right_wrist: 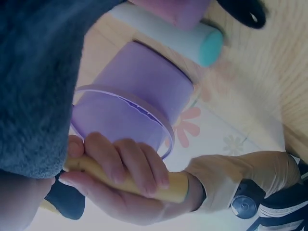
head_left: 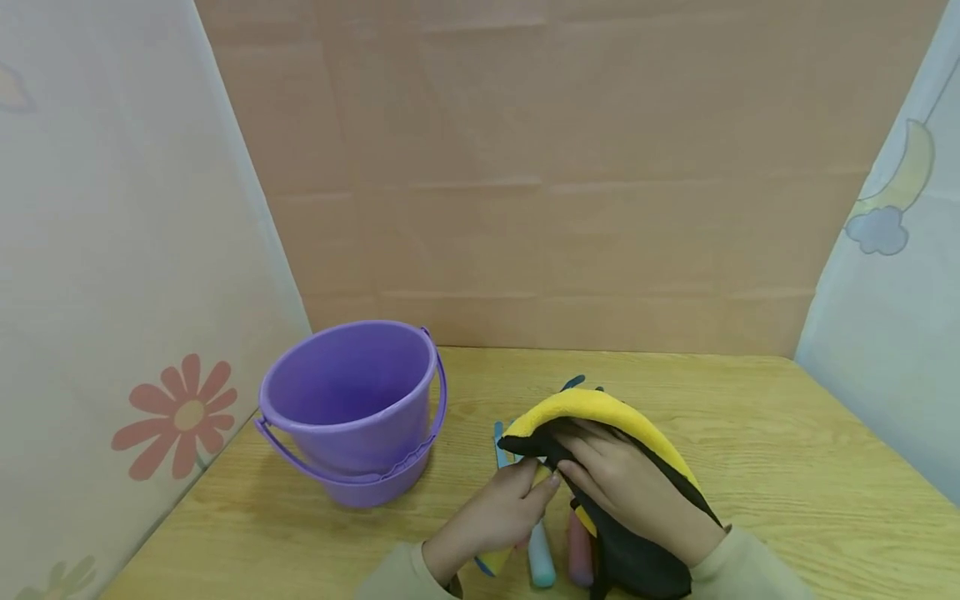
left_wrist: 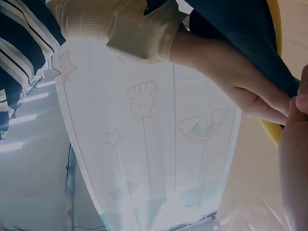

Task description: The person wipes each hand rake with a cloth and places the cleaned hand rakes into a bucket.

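My left hand (head_left: 498,508) grips a thick yellow handle (right_wrist: 174,187), its fingers wrapped round it in the right wrist view. The far part of that tool is hidden under a thick cloth (head_left: 600,406), yellow on one face and black on the other. Just right of it, my right hand (head_left: 626,483) holds the cloth with bent fingers, close against my left fingertips; its fingertips are partly covered by the cloth. Below the hands lie a pale blue handle (head_left: 541,554) and a pink handle (head_left: 579,550), partly overlapped by the cloth.
A purple bucket (head_left: 360,454) with its handle down stands on the wooden table (head_left: 810,467), left of the hands. Dark blue tips (head_left: 573,382) show behind the cloth. Printed white sheets (head_left: 135,208) and a brown paper backdrop (head_left: 525,167) enclose the table.
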### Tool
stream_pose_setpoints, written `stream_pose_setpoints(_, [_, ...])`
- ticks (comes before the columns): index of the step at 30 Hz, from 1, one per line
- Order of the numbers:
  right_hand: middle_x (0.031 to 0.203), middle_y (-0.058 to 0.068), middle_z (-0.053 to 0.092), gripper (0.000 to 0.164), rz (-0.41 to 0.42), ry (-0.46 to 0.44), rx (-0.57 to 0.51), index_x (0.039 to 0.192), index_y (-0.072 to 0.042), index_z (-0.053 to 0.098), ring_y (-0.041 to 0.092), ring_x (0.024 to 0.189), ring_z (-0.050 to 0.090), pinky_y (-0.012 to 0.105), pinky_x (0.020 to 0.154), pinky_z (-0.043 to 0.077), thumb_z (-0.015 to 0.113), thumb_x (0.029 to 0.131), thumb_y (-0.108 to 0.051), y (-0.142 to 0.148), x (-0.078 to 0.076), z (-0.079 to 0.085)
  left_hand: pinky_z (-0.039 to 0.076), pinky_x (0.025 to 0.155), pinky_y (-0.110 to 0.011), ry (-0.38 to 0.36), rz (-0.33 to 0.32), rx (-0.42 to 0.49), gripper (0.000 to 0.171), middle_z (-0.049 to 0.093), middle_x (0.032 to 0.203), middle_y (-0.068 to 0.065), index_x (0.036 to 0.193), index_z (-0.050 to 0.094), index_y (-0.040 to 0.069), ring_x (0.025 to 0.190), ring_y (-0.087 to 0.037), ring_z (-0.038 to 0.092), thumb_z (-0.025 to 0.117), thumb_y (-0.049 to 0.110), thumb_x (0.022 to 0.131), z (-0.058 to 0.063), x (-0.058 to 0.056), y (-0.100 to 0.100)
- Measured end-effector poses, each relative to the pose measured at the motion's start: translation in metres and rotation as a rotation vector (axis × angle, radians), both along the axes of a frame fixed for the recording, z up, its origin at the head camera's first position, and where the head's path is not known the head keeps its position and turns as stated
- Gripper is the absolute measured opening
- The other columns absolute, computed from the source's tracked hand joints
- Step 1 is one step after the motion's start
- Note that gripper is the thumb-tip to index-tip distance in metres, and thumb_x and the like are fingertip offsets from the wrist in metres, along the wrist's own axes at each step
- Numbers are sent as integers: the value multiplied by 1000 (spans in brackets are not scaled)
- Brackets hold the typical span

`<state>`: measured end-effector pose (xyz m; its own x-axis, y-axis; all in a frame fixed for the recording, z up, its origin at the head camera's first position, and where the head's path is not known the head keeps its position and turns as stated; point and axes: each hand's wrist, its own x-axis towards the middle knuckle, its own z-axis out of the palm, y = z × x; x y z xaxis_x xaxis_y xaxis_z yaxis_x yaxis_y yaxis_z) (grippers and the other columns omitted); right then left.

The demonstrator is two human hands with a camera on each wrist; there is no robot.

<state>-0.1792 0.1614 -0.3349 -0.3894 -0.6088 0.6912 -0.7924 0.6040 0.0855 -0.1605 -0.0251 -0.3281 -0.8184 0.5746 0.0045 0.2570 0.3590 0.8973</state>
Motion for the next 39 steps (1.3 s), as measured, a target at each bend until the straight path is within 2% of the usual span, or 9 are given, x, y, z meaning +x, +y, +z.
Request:
stream_pose_setpoints(3, [118,2,57,39,-21,-24,14,122,-7,55,16,110,51,21,99,27,36,100,-33,0,-3,0,30,38,-20,8,19,3,24,39,44,3,96,48,4,32,-9,37,41,27,99,1,2,2])
stream_pose_setpoints(5, [116,1,57,40,-35,-6,15,122,-8,55,14,108,52,23,96,31,34,100,-34,-1,-4,0,29,37,-21,15,33,6,22,39,43,3,94,47,5,32,-8,37,42,26,99,0,3,2])
stream_pose_setpoints(10, [98,-2,59,44,-82,59,5,109,-9,59,9,88,54,28,79,44,26,101,-36,-3,-7,-2,31,37,-21,26,60,1,24,40,44,2,97,47,3,32,-8,38,43,26,98,-1,6,4])
stream_pose_setpoints(17, [76,-7,49,40,-138,11,-35,95,-11,59,5,70,47,26,64,45,29,100,-38,-5,-7,-1,30,37,-20,27,60,-11,26,41,46,2,102,46,-1,33,-8,39,44,25,98,-2,8,5])
stream_pose_setpoints(20, [79,-6,50,39,-155,6,-50,97,-11,58,6,71,48,27,65,45,30,101,-36,-6,-8,-2,30,36,-20,21,51,-23,27,41,47,2,104,46,-1,34,-8,38,43,25,98,-1,8,5])
stream_pose_setpoints(25, [88,2,56,47,-195,49,-41,103,-5,60,12,74,53,30,66,47,24,101,-36,-6,-12,-6,29,36,-19,32,47,-43,23,41,48,2,94,47,1,34,-7,38,44,24,98,-1,8,5])
stream_pose_setpoints(32, [116,19,57,61,-323,112,-33,117,1,59,33,104,55,44,83,45,15,101,-39,4,-22,-12,32,39,-22,28,21,-80,25,42,58,-1,84,47,5,39,-10,39,44,26,98,-5,7,5])
stream_pose_setpoints(35, [118,20,56,58,-343,116,-62,122,-3,57,35,100,56,45,72,48,18,101,-40,7,-24,-13,30,39,-20,2,5,-66,23,41,58,0,86,47,4,38,-9,36,45,24,97,-6,7,6])
stream_pose_setpoints(39, [120,22,54,53,-375,163,-87,125,-7,55,36,80,59,43,55,47,22,101,-40,9,-28,-11,26,36,-18,-51,-2,-52,24,38,53,1,94,49,1,37,-9,33,44,25,98,-5,8,6])
